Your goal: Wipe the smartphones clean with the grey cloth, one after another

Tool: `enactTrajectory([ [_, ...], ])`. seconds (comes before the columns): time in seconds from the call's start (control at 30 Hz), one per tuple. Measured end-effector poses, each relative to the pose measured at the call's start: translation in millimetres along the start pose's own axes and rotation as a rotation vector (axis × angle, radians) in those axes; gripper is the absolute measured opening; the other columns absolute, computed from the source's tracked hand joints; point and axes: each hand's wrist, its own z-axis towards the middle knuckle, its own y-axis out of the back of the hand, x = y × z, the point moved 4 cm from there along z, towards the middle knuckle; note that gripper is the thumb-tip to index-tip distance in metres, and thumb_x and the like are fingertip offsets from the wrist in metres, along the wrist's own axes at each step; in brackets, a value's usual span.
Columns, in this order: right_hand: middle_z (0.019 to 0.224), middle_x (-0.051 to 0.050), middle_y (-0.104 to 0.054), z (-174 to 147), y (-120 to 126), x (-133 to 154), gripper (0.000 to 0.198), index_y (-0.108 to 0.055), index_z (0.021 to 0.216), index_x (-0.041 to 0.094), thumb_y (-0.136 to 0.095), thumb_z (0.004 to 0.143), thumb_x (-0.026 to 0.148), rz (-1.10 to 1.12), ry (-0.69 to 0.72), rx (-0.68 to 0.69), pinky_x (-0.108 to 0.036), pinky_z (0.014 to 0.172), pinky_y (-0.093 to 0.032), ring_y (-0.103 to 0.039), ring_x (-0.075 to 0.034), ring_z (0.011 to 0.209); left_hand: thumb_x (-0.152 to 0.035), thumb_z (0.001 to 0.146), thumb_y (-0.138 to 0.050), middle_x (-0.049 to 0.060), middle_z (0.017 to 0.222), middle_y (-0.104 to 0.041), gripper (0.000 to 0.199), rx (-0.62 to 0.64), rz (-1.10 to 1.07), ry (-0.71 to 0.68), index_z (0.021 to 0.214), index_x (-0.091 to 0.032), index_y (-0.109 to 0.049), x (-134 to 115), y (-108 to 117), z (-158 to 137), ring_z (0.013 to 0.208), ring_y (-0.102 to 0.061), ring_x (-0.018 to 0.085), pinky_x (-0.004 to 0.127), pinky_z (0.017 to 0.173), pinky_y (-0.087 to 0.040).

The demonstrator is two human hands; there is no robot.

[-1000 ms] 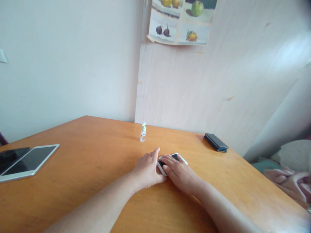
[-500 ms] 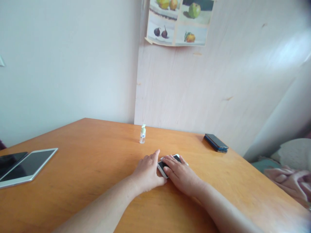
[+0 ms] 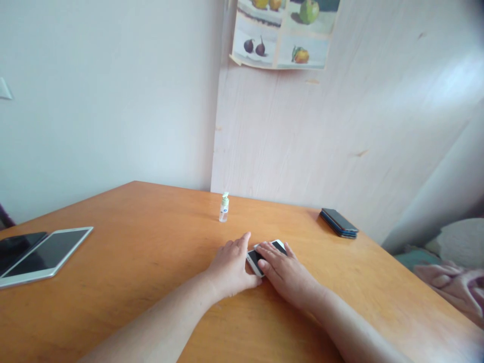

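Note:
A white smartphone [image 3: 256, 262] with a dark screen lies on the table in front of me, partly hidden under my right hand [image 3: 283, 269]. That hand rests flat across the screen, its fingers spread and pointing away to the upper left. At the phone's left end is my left hand [image 3: 230, 266], with thumb and fingers wide apart. Its thumb reaches the near corner, while the index finger points past the far side. Whether the left hand presses on the phone's edge I cannot tell.
A small pump bottle [image 3: 224, 207] stands beyond my hands on the wooden table [image 3: 151, 227]. At left, a white tablet [image 3: 49, 254] lies beside a dark device [image 3: 18, 247]. Several stacked phones [image 3: 339, 223] lie near the right edge. Fruit pictures [image 3: 280, 48] hang on the wall.
The view has shifted slightly, moving the surroundings a little to the right. Both hands keep almost the same pose at the phone.

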Motion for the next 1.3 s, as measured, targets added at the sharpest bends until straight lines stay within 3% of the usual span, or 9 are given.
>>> enactTrajectory([
  [0.07, 0.155, -0.006, -0.036, -4, 2, 23, 0.052, -0.037, 0.149, 0.027, -0.022, 0.103, 0.045, 0.051, 0.123, 0.051, -0.057, 0.118, -0.007, -0.026, -0.023, 0.146, -0.039, 0.067, -0.065, 0.018, 0.138, -0.054, 0.097, 0.003, 0.002, -0.012, 0.15, -0.012, -0.023, 0, 0, 0, 0.121, -0.053, 0.034, 0.043, 0.102, -0.042],
  [0.13, 0.155, -0.005, -0.036, -6, 4, 28, 0.051, -0.038, 0.148, 0.028, -0.022, 0.103, 0.045, 0.056, 0.143, 0.065, -0.057, 0.118, -0.006, -0.027, -0.023, 0.145, -0.039, 0.068, -0.065, 0.019, 0.138, -0.054, 0.096, 0.006, 0.004, -0.016, 0.15, -0.01, -0.024, -1, 0, 0, 0.121, -0.054, 0.034, 0.043, 0.101, -0.042],
  [0.37, 0.15, -0.012, -0.044, -3, 5, -39, 0.049, -0.043, 0.145, 0.023, -0.027, 0.102, 0.041, -0.138, -0.221, -0.026, -0.065, 0.114, -0.011, -0.035, -0.027, 0.141, -0.049, 0.061, -0.075, 0.017, 0.136, -0.056, 0.11, 0.014, -0.012, 0.018, 0.151, -0.014, -0.023, -1, 1, -1, 0.127, -0.048, 0.036, 0.044, 0.104, -0.04],
  [0.5, 0.152, -0.012, -0.041, -11, 6, -14, 0.052, -0.042, 0.147, 0.019, -0.03, 0.101, 0.042, -0.097, -0.093, -0.002, -0.057, 0.117, -0.015, -0.031, -0.026, 0.143, -0.051, 0.062, -0.074, 0.018, 0.141, -0.051, 0.107, 0.002, -0.007, -0.002, 0.15, -0.012, -0.025, -1, 1, 0, 0.127, -0.049, 0.037, 0.045, 0.104, -0.04],
  [0.67, 0.156, -0.003, -0.034, -23, 9, 31, 0.051, -0.035, 0.15, 0.03, -0.024, 0.103, 0.045, 0.017, 0.146, 0.1, -0.051, 0.119, -0.016, -0.027, -0.022, 0.145, -0.043, 0.07, -0.067, 0.018, 0.133, -0.057, 0.089, -0.008, -0.002, -0.03, 0.146, -0.012, -0.032, -1, 0, 0, 0.118, -0.055, 0.034, 0.044, 0.1, -0.043],
  [0.9, 0.146, -0.016, -0.048, -15, 10, -32, 0.049, -0.051, 0.14, 0.018, -0.032, 0.101, 0.039, -0.173, -0.141, -0.016, -0.066, 0.113, -0.018, -0.041, -0.032, 0.137, -0.049, 0.062, -0.075, 0.018, 0.135, -0.056, 0.102, 0.002, -0.003, -0.023, 0.146, -0.014, -0.03, -1, -1, 0, 0.122, -0.052, 0.036, 0.046, 0.102, -0.041],
  [1.03, 0.149, -0.014, -0.044, -20, 14, -6, 0.052, -0.046, 0.144, 0.015, -0.034, 0.1, 0.04, -0.088, -0.054, 0.033, -0.05, 0.116, -0.026, -0.037, -0.028, 0.14, -0.05, 0.062, -0.074, 0.017, 0.132, -0.057, 0.097, -0.015, 0.007, -0.033, 0.143, -0.014, -0.035, -1, -1, 0, 0.119, -0.054, 0.036, 0.045, 0.101, -0.043],
  [1.17, 0.154, -0.004, -0.039, -33, 18, 32, 0.05, -0.04, 0.148, 0.025, -0.03, 0.102, 0.04, 0.081, 0.133, 0.132, -0.041, 0.118, -0.028, -0.034, -0.021, 0.142, -0.045, 0.068, -0.07, 0.016, 0.127, -0.06, 0.083, -0.033, 0.019, -0.053, 0.139, -0.015, -0.04, -2, 1, 0, 0.116, -0.056, 0.034, 0.043, 0.098, -0.045],
  [1.3, 0.148, -0.008, -0.046, -31, 20, 5, 0.05, -0.047, 0.145, 0.022, -0.033, 0.101, 0.041, 0.011, 0.009, 0.076, -0.045, 0.115, -0.033, -0.042, -0.026, 0.137, -0.049, 0.063, -0.075, 0.015, 0.129, -0.059, 0.084, -0.018, 0.011, -0.045, 0.135, -0.017, -0.044, -2, 2, -1, 0.117, -0.055, 0.034, 0.044, 0.099, -0.045],
])
